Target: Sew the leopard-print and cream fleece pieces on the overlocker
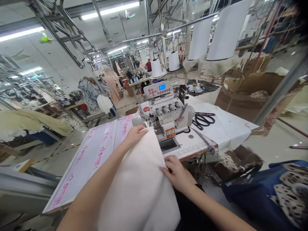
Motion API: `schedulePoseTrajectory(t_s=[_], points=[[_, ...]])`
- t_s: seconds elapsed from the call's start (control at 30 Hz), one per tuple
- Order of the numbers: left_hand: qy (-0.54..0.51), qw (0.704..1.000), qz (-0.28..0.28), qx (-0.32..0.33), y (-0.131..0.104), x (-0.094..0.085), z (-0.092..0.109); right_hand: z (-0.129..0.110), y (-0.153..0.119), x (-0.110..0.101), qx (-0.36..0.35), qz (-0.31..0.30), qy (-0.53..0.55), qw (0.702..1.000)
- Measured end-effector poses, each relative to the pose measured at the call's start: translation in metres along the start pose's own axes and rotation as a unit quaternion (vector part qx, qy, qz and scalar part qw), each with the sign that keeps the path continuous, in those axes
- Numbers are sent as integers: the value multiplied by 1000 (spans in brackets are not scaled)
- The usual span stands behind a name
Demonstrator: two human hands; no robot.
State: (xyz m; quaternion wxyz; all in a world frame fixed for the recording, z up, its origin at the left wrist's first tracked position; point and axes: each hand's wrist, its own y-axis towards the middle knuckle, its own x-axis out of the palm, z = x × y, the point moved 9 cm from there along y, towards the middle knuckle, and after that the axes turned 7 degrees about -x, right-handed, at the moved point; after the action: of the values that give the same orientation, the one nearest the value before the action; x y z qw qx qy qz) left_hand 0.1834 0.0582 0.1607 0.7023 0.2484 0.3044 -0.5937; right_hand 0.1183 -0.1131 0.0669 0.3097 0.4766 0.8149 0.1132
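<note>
A white piece of fabric (pixel 141 179) hangs from the sewing machine's front down over my lap. My left hand (pixel 136 134) pinches its upper edge close to the needle area of the overlock sewing machine (pixel 166 112). Lower down, my right hand (pixel 176 173) grips the fabric's right edge between thumb and fingers, just in front of the table edge. The machine has a control panel (pixel 157 89) with a lit blue display. Whether the fabric's top lies under the presser foot is hidden by my left hand.
Black-handled scissors (pixel 204 120) lie on the white cloth right of the machine. Left is a table part (pixel 96 150) covered with pink-printed film. Large white thread cones (pixel 223 32) stand above. A cardboard box (pixel 240 99) is at the right, with dark blue cloth (pixel 255 189) below.
</note>
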Motion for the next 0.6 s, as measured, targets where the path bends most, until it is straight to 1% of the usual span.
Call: schedulePoseTrajectory(t_s=[0.07, 0.1, 0.2, 0.27, 0.33, 0.4, 0.6], points=[[17, 1000, 15, -3, 4, 1, -2, -7, 7, -3, -53, -2, -59, 997], [25, 1000, 19, -1, 5, 0, -2, -8, 10, 2, -65, -23, -62, 996], [46, 999, 16, 3, 1, -2, 0, -9, 8, 24, -51, -100, 0, 994], [59, 998, -5, 4, -4, 0, 1, -9, 0, 36, -37, -124, 63, 990], [70, 997, -30, 10, -9, 4, 2, -9, -8, 43, -29, -127, 112, 985], [75, 996, -45, 19, -13, 7, 4, -6, -13, 47, -19, -124, 137, 983], [92, 995, -34, 19, -11, 9, 4, 4, -14, 48, 4, -118, 151, 981]])
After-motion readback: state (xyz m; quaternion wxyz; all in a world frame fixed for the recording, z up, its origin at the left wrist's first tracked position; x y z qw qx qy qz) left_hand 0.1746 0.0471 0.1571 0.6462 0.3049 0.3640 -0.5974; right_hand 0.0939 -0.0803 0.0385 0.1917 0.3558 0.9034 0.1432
